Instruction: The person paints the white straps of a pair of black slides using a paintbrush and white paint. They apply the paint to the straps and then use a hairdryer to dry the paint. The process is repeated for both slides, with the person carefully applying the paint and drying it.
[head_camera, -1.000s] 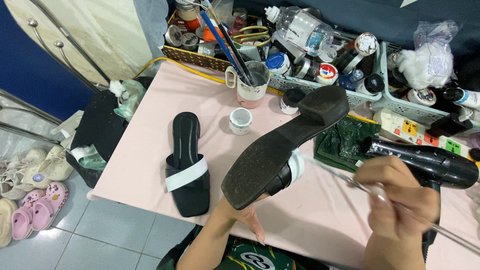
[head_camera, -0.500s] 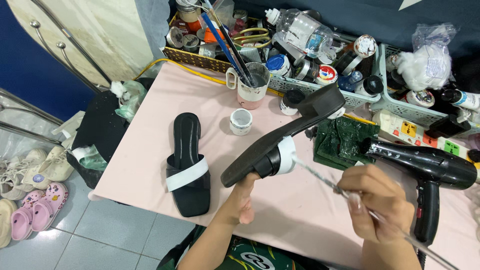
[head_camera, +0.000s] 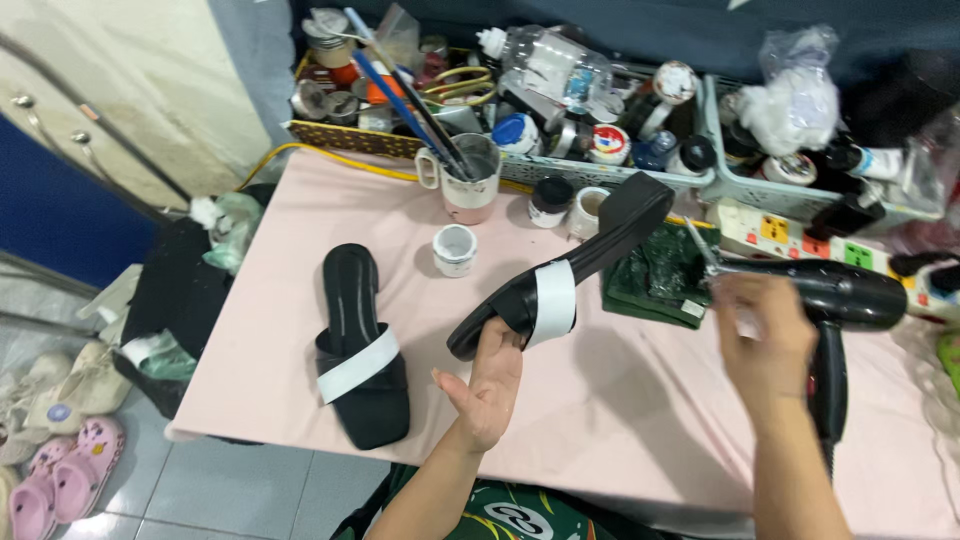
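The black sandal (head_camera: 560, 285) with a white strap band is held up over the pink tabletop (head_camera: 620, 410), toe end resting in the left hand (head_camera: 490, 385), whose grip is loosely cupped around it, heel pointing away. The right hand (head_camera: 765, 335) pinches a thin metal tool (head_camera: 703, 245), blurred, just beside the black hair dryer (head_camera: 850, 300). The matching sandal (head_camera: 360, 345) lies flat to the left, near a small white pot (head_camera: 455, 248) and a mug of brushes (head_camera: 470, 180). Steadying the shoe with a firmer hold would likely help precise tool work at the strap.
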